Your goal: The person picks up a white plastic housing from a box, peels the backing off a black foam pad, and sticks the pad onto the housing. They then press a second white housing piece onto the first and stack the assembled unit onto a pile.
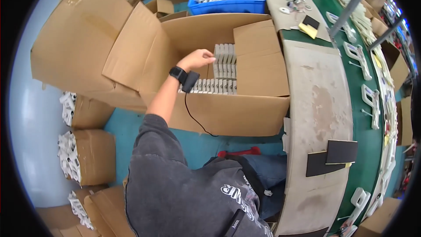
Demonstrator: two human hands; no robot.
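The left hand (201, 59) reaches inside a large open carton (219, 114), fingers bent and thumb near the fingertips, at the left end of a block of grey-white pieces (226, 55); whether it grips one I cannot tell. A second row of pieces (215, 87) stands upright below the hand, bearing small dark marks too tiny to read. On the wrist sit a black watch (177, 73) and a black box (190, 82) with a cable. Nearer the body than the hand, bold white lettering (232, 192) crosses the dark grey shirt (175, 188), and a black device (234, 223) carries a short white printed name. Beyond the hand stands a blue tub (228, 7) of white parts; well to its right, black pads (341, 152) lie on a stained bench (302, 105).
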